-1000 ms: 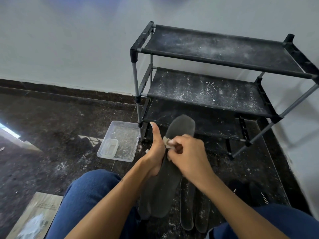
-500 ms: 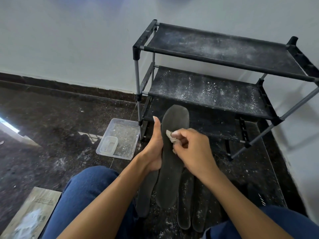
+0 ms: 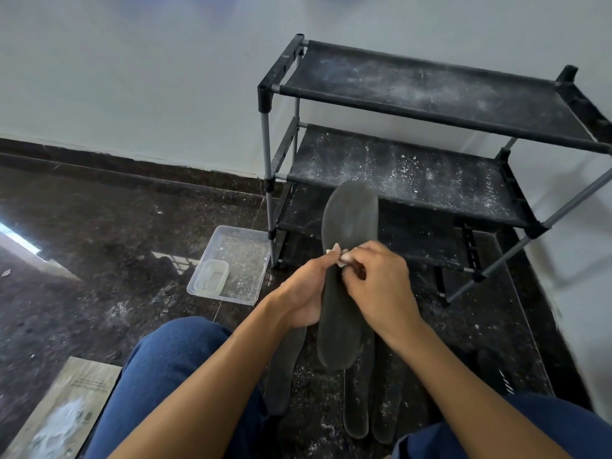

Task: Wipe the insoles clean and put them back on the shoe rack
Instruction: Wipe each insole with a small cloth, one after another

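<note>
We are mid-wipe: left hand (image 3: 303,294) grips the insole (image 3: 344,286), right hand (image 3: 377,286) pinches the rag (image 3: 342,257) (small, pale); next, we judge, strokes toward the toe, the end nearest the shoe rack (image 3: 430,104).

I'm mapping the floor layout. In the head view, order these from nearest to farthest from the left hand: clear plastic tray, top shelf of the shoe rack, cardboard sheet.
From the left hand:
1. Clear plastic tray, on the floor just left.
2. Cardboard sheet, lower left by the knee.
3. Top shelf of the shoe rack, up against the wall.

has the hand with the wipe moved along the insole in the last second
Cannot tell. The right hand pinches the wipe at the middle of the held insole as before; against the shoe rack the whole view shifts, so camera motion blurs it.
</note>
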The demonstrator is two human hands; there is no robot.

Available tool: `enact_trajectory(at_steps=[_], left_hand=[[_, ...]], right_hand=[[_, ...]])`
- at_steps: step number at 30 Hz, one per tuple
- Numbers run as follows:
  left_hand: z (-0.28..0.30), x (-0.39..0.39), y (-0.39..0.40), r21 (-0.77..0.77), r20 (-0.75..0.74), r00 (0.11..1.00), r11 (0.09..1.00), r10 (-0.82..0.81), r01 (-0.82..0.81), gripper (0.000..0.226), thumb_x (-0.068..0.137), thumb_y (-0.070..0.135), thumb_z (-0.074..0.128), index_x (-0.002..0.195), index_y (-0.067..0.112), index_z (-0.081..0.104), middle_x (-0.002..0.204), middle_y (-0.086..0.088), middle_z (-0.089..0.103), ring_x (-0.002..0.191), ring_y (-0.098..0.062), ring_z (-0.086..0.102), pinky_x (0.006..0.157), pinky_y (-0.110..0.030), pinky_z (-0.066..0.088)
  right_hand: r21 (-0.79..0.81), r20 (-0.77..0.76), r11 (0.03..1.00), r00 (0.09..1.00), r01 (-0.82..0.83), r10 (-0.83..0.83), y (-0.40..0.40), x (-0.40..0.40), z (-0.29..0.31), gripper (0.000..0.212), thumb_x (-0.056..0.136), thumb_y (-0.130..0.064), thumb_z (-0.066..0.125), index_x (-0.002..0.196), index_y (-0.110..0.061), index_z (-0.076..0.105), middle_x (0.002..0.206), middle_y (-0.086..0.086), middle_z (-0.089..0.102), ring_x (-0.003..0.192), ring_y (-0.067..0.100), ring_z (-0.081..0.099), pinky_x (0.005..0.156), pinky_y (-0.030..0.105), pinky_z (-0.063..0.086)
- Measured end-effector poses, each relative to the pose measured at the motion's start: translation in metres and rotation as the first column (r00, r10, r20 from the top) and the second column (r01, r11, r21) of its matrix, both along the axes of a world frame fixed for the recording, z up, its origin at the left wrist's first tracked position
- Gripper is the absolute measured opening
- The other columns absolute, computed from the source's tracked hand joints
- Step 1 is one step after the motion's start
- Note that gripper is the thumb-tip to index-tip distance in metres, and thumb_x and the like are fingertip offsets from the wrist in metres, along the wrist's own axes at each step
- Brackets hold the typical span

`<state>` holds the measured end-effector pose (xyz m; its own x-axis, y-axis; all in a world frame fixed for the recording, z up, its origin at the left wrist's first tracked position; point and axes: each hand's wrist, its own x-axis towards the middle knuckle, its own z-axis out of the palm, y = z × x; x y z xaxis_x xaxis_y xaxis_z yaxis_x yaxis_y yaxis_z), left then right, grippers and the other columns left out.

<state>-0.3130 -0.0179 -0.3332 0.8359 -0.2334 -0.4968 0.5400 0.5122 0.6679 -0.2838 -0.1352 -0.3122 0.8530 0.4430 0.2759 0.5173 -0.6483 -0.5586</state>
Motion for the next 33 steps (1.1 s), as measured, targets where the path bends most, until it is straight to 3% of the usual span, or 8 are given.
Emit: enact_trajectory(at_steps=[4, 8, 15, 18, 21, 26, 30, 33], left_hand=[[-0.003, 0.003, 0.004, 0.000, -0.022, 0.996, 0.996, 0.085, -0.085, 0.058, 0.098, 0.052, 0.033, 0.114, 0.006, 0.065, 0.108, -0.013, 0.068, 0.096, -0.022, 0.067, 0.089, -0.033, 0.051], [-0.003, 0.008, 0.010, -0.111, -0.033, 0.981, 0.975, 0.192, -0.195, 0.065, 0.099, 0.051, 0.028, 0.125, -0.001, 0.056, 0.111, -0.013, 0.068, 0.083, -0.020, 0.071, 0.068, -0.028, 0.057], [-0.006, 0.015, 0.024, -0.127, 0.003, 0.943, 0.936, 0.333, -0.330, 0.064, 0.098, 0.054, 0.029, 0.112, 0.002, 0.062, 0.103, -0.007, 0.073, 0.091, -0.023, 0.065, 0.087, -0.044, 0.052], [-0.010, 0.016, 0.025, -0.076, 0.023, 0.937, 0.935, 0.349, -0.346, 0.067, 0.098, 0.056, 0.027, 0.124, 0.002, 0.057, 0.102, -0.005, 0.073, 0.090, -0.022, 0.067, 0.083, -0.042, 0.054], [-0.012, 0.015, 0.018, -0.014, 0.020, 0.953, 0.953, 0.301, -0.301, 0.069, 0.098, 0.055, 0.025, 0.129, 0.001, 0.054, 0.111, -0.011, 0.069, 0.093, -0.023, 0.068, 0.077, -0.037, 0.057], [-0.019, 0.017, 0.016, -0.052, -0.010, 0.948, 0.947, 0.318, -0.318, 0.070, 0.098, 0.056, 0.026, 0.124, 0.000, 0.057, 0.111, -0.013, 0.068, 0.087, -0.022, 0.068, 0.075, -0.035, 0.058], [-0.026, 0.017, 0.021, -0.066, -0.021, 0.931, 0.929, 0.364, -0.365, 0.071, 0.097, 0.057, 0.026, 0.123, -0.001, 0.057, 0.109, -0.011, 0.069, 0.085, -0.021, 0.068, 0.088, -0.049, 0.052], [-0.030, 0.017, 0.023, -0.029, -0.002, 0.929, 0.929, 0.369, -0.369, 0.068, 0.097, 0.056, 0.028, 0.128, 0.001, 0.054, 0.110, -0.009, 0.070, 0.085, -0.022, 0.071, 0.082, -0.050, 0.054]], right_hand=[[-0.050, -0.099, 0.998, 0.995, -0.028, 0.023, 0.004, -0.013, -0.001, 0.015, 0.077, -0.005, 0.064, 0.088, -0.010, 0.073, 0.086, 0.003, 0.061, 0.076, 0.017, 0.059, 0.071, 0.028, 0.049], [-0.125, -0.248, 0.990, 0.968, -0.058, 0.026, 0.003, -0.028, -0.004, 0.005, 0.077, -0.016, 0.067, 0.074, -0.013, 0.069, 0.080, 0.002, 0.064, 0.072, 0.017, 0.062, 0.068, 0.029, 0.052], [-0.446, -0.616, 0.844, 0.786, -0.299, -0.047, -0.006, -0.030, -0.008, 0.012, 0.076, -0.024, 0.074, 0.082, -0.013, 0.073, 0.087, 0.002, 0.071, 0.077, 0.011, 0.068, 0.070, 0.026, 0.058], [-0.273, -0.576, 0.947, 0.818, -0.170, -0.019, -0.015, -0.018, 0.002, 0.014, 0.080, -0.028, 0.072, 0.076, -0.014, 0.070, 0.067, 0.000, 0.071, 0.057, 0.003, 0.066, 0.055, 0.015, 0.052], [0.031, -0.357, 0.999, 0.934, -0.009, 0.020, -0.012, -0.014, 0.002, 0.006, 0.080, -0.010, 0.068, 0.080, -0.015, 0.071, 0.076, -0.003, 0.070, 0.066, 0.002, 0.066, 0.068, 0.021, 0.056], [0.059, -0.381, 0.992, 0.916, -0.108, 0.122, 0.001, -0.021, -0.011, 0.004, 0.082, -0.008, 0.067, 0.082, -0.010, 0.070, 0.079, 0.004, 0.070, 0.065, 0.008, 0.067, 0.064, 0.018, 0.054], [-0.166, -0.608, 0.956, 0.788, -0.244, 0.096, 0.003, -0.032, -0.022, 0.017, 0.082, -0.025, 0.068, 0.083, -0.009, 0.073, 0.080, 0.004, 0.072, 0.070, 0.011, 0.069, 0.064, 0.018, 0.054], [-0.542, -0.734, 0.720, 0.661, -0.434, -0.155, -0.010, -0.021, -0.024, 0.026, 0.079, -0.017, 0.071, 0.104, -0.012, 0.068, 0.099, 0.003, 0.069, 0.085, 0.013, 0.067, 0.072, 0.021, 0.055]])
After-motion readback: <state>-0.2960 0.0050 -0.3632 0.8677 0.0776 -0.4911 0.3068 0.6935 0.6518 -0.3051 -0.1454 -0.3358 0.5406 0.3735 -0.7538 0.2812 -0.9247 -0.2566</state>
